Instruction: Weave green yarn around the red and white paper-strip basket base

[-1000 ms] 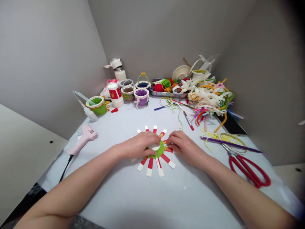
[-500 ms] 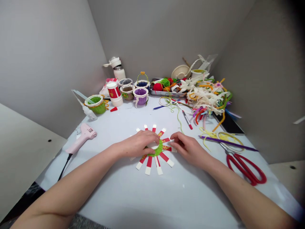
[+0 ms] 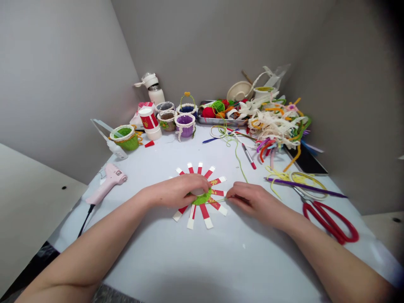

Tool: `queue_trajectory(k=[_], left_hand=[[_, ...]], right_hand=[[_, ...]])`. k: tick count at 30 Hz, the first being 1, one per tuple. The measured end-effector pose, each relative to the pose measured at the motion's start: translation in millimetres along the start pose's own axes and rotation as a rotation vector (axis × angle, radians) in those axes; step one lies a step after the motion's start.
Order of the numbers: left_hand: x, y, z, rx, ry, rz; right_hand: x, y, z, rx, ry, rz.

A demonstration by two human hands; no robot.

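Observation:
A paper cup cut into red and white strips (image 3: 206, 215) lies splayed like a sun on the table, with green yarn (image 3: 202, 198) woven in a ring around its middle. My left hand (image 3: 191, 188) is closed on that cup's centre, thumb on the near side and fingers over the far side. To the right, my right hand (image 3: 244, 197) pinches the green yarn strand, drawn tight from the ring across the strips. From behind that hand the strand (image 3: 240, 162) runs back towards the ball of green yarn (image 3: 218, 106).
A pink glue gun (image 3: 109, 183) lies left, near a green basket (image 3: 126, 139) and a glue bottle (image 3: 116, 150). Small baskets, including a purple one (image 3: 185, 126), stand behind. Right are red-handled scissors (image 3: 334, 221), a purple pencil-like stick (image 3: 303, 186), a marker (image 3: 249, 156) and a yarn heap (image 3: 274, 122).
The strip cup has turned clockwise and shifted slightly left under my left hand. My right hand has closed on the yarn and pulled it taut towards the right.

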State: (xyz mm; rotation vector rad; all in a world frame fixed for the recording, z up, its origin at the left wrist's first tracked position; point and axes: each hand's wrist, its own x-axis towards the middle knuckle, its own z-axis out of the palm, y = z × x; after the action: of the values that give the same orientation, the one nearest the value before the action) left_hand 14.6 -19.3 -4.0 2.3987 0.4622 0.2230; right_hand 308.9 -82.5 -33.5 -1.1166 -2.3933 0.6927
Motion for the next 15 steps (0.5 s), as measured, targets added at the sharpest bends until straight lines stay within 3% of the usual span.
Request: queue_trajectory(k=[8,15], left_hand=[[-0.3,1.5,-1.3,-0.098,-0.045,0.012],[-2.0,0.3,-5.4,-0.104,-0.067,-0.048]], right_hand=[[-1.3,-4.9,-1.4,-0.020,-0.041,-0.079],[-11.3,-13.4,-5.2,-0.220,-0.069,-0.156]])
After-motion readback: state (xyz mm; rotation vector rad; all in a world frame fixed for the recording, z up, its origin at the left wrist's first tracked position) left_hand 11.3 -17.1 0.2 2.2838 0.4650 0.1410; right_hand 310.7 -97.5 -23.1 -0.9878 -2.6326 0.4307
